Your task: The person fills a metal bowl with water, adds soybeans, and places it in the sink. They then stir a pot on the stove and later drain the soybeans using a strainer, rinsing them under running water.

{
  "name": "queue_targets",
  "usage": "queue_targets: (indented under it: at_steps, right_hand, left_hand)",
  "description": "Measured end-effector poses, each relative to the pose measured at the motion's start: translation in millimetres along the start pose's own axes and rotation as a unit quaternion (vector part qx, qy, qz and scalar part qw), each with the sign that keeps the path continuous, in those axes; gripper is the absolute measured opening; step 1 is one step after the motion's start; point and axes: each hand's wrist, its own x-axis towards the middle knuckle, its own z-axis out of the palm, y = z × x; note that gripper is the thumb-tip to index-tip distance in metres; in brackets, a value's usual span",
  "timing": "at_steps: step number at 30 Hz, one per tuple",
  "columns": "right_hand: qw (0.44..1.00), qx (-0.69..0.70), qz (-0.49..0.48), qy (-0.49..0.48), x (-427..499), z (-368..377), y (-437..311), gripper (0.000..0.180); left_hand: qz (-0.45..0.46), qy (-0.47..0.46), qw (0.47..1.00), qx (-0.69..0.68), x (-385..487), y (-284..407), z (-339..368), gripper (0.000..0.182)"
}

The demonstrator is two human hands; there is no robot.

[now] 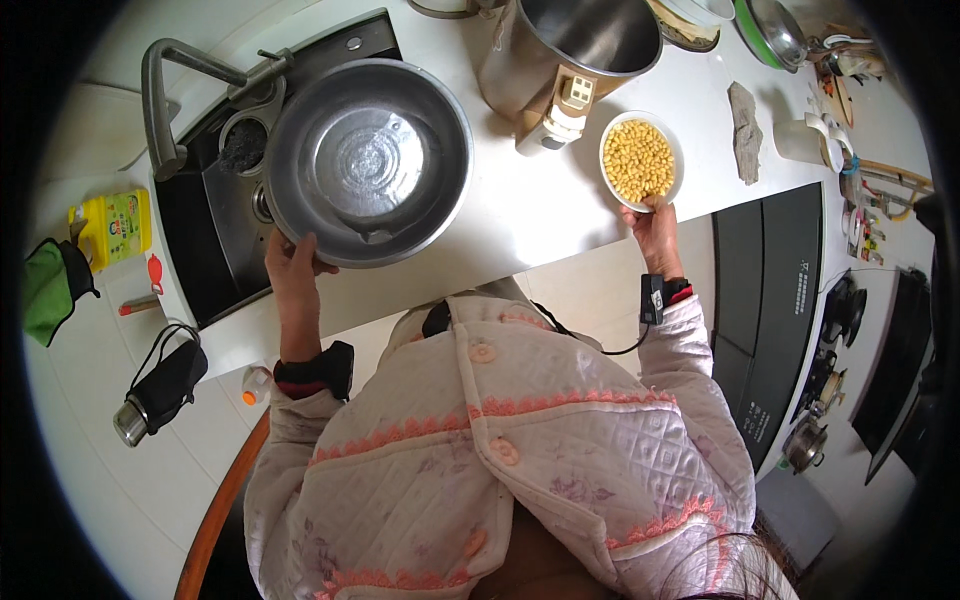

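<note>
My left hand grips the near left rim of a wide grey metal basin, which overlaps the edge of the black sink. The basin's inside looks wet and shiny, with a little clear liquid in it. On the right, my right hand holds the near rim of a white bowl filled with yellow soaked beans. Between the two, farther back on the white counter, stands a tall stainless steel pot or machine jug with a beige connector on its handle.
A grey faucet arches over the black sink at left. A yellow jug of detergent and a black bottle bag are farther left. A grey cloth and a white lidded container lie to the right.
</note>
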Motion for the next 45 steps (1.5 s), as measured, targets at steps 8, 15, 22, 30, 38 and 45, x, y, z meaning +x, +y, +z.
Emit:
queue_targets:
  at_steps: [8, 15, 22, 30, 38, 45]
  right_hand:
    - [0.996, -0.066, 0.032, -0.043, -35, 1, -20, 0.048]
    - [0.987, -0.101, 0.116, -0.054, -54, 5, -50, 0.051]
    - [0.973, -0.100, 0.182, -0.098, -47, 18, -84, 0.054]
    - [0.964, -0.142, 0.113, -0.196, -41, 31, -109, 0.043]
    - [0.939, -0.227, -0.076, -0.247, -147, 65, -171, 0.046]
    - [0.839, -0.386, -0.332, -0.190, -151, 93, -199, 0.060]
  left_hand:
    - [-0.041, 0.018, 0.996, -0.080, -6, -43, 7, 0.008]
    - [-0.095, 0.026, 0.994, -0.056, 17, -47, 57, 0.012]
    - [-0.115, -0.026, 0.993, -0.032, 30, -21, 133, 0.015]
    - [-0.058, 0.005, 0.998, -0.011, -8, 6, 163, 0.014]
    - [-0.004, 0.032, 0.999, -0.008, -134, 92, 128, 0.015]
    - [-0.007, 0.070, 0.997, 0.002, -167, 121, 133, 0.015]
